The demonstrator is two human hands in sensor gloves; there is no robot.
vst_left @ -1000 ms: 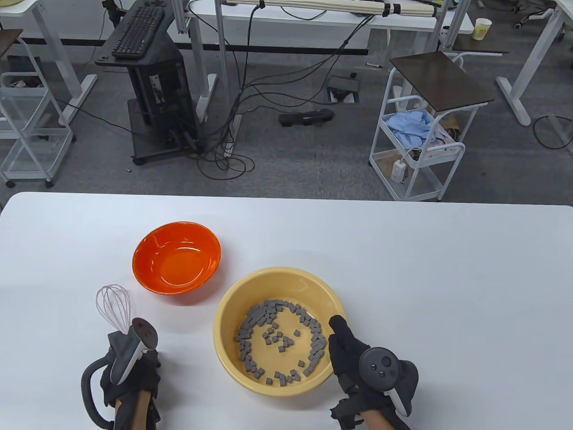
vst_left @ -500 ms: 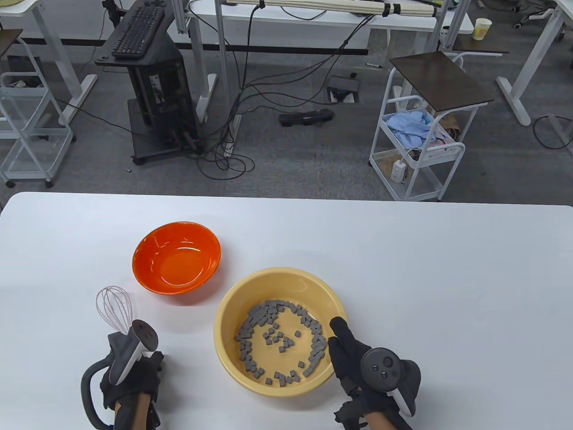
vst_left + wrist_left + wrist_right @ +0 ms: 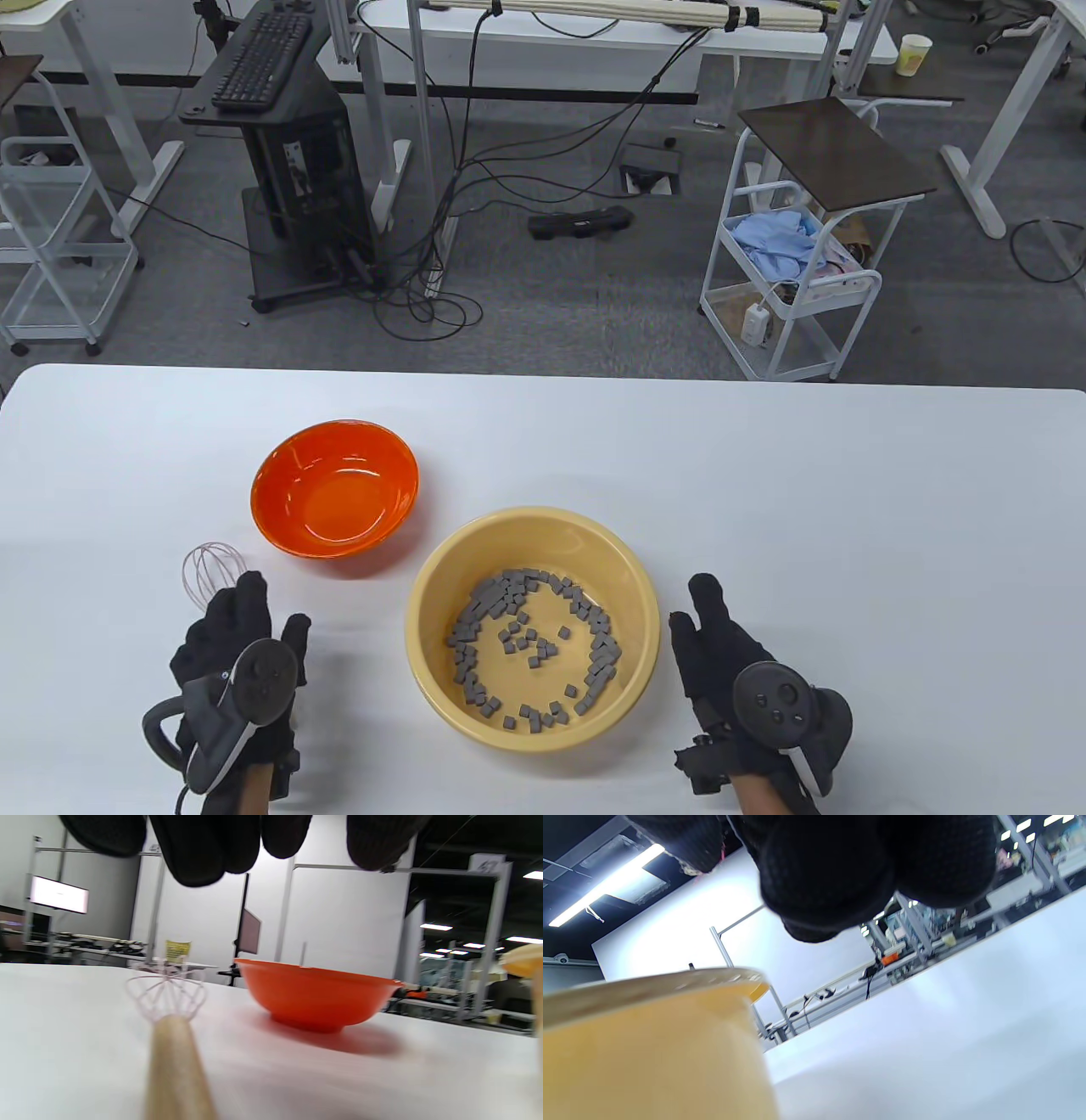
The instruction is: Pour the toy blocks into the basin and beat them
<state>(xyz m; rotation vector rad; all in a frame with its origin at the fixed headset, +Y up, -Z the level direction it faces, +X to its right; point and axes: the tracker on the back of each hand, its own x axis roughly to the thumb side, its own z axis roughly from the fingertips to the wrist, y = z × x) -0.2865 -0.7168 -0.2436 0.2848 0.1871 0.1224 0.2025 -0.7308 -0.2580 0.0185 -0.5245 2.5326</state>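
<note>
Both hands off; grey blocks (image 3: 530, 641) ringed inside yellow basin (image 3: 441, 560).

1. A white flat-topped desk (image 3: 848, 509) lies under the left fingers (image 3: 242, 607) and the right fingers (image 3: 708, 598).
2. A black computer keyboard (image 3: 261, 59) sits on a black wheeled stand (image 3: 305, 170), far beyond the left fingers.
3. A white wire trolley (image 3: 51, 238) stands beyond and to the left of the left fingers.
4. Black cables (image 3: 475, 170) and a black power strip (image 3: 581, 222) lie on the grey floor, beyond both sets of fingers.
5. A white wheeled cart (image 3: 789, 289) holding a crumpled blue cloth (image 3: 776, 238) stands far beyond the right fingers, with a dark-brown-topped side table (image 3: 836, 153) over it.
6. A pale paper cup (image 3: 915, 53) stands farther off still.
</note>
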